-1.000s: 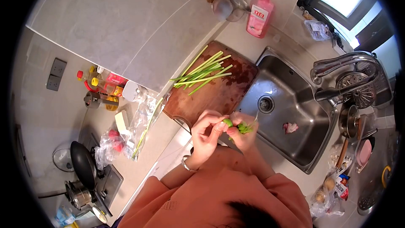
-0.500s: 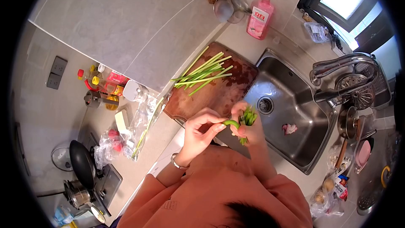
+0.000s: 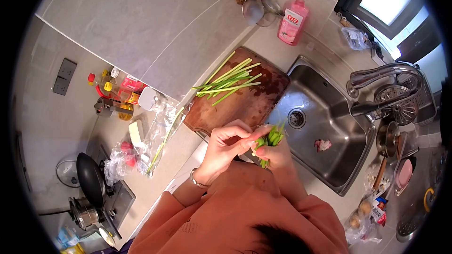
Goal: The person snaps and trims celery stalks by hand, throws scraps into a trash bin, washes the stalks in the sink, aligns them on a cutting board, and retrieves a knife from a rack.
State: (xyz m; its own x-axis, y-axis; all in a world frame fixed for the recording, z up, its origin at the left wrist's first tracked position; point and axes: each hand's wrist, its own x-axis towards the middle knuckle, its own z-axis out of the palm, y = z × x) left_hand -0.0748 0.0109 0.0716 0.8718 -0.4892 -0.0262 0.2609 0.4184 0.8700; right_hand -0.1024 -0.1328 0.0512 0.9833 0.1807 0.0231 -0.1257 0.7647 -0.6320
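My right hand (image 3: 278, 154) is wrapped round a bunch of green garlic scapes (image 3: 274, 136), broken or folded short, close in front of my body. The fingertips of my left hand (image 3: 226, 145) are pinched together at the bunch's left side, on the end of a garlic scape that they mostly cover. Both hands are just off the near corner of the wooden cutting board (image 3: 249, 108). Several long garlic scapes (image 3: 230, 80) lie loosely across the board's far left part.
Right of the board is a steel sink (image 3: 346, 169) with a pale reddish scrap (image 3: 322, 145) inside and a faucet (image 3: 383, 75). A pink detergent bottle (image 3: 292, 22) stands behind. On the left are a plastic bag (image 3: 157, 136), seasoning bottles (image 3: 123, 95) and a black wok (image 3: 89, 178).
The curved scape that stretched between my hands is now folded in at the bunch. My left fingertips have come up against the bunch, and my right hand has shifted slightly left.
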